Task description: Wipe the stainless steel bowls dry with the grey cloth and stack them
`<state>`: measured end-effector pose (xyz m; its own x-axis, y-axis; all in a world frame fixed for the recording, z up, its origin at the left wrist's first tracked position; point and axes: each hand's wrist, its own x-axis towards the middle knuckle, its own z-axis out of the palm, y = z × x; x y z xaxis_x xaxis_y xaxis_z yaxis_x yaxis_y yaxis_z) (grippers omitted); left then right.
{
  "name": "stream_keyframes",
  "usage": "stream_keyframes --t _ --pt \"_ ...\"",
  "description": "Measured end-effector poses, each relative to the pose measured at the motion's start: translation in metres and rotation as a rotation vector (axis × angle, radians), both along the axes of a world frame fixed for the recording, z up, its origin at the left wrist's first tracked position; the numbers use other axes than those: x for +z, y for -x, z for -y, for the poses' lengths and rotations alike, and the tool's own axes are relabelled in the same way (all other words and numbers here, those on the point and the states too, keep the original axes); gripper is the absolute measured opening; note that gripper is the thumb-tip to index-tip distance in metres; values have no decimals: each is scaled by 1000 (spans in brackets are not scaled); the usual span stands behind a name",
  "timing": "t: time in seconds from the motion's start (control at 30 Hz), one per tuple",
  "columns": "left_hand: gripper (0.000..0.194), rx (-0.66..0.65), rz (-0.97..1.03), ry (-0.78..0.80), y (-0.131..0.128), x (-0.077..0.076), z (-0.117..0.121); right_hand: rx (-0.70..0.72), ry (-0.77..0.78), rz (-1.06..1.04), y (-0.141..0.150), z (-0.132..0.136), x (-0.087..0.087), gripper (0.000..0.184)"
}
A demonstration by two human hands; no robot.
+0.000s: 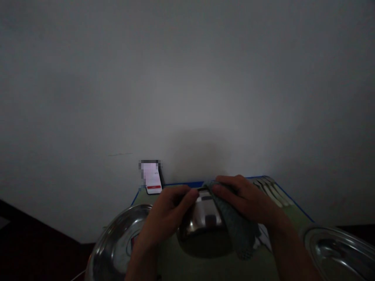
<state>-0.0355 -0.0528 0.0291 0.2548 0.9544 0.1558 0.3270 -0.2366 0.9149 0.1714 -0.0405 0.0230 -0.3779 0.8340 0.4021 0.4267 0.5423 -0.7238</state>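
Note:
A shiny steel bowl [202, 222] is held up in front of me over a small table. My left hand [166, 214] grips its left rim with the fingers curled over the edge. My right hand [249, 201] presses a grey checked cloth [237, 230] against the bowl's right side and rim. The cloth hangs down over the bowl's right flank.
A large steel plate [117, 242] lies at the lower left and another steel plate [340, 249] at the lower right. A lit phone [151, 177] leans against the wall at the back of the blue-edged table [181, 184]. Several pieces of cutlery [271, 189] lie at the back right.

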Motion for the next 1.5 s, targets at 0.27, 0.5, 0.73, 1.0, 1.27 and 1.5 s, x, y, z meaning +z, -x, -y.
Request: stream_keyframes --t 0.27,0.5,0.73,1.0,1.27,1.5 --pt "28 376 820 117 -2 -22 -23 -168 128 -522 -7 -21 -10 38" --pt "17 315 595 94 6 -31 -37 -180 299 -663 -6 -43 -31 43" --pt "34 172 326 158 4 -33 -30 -53 222 -307 -4 -37 -27 39" --pt "19 549 997 140 0 -16 -29 -151 398 -859 14 -47 -33 56" --pt "34 109 310 92 6 -6 -4 -122 324 -560 -11 -26 -17 37" --pt "35 119 98 -45 -4 0 -1 -36 253 -345 -4 -6 -6 33"
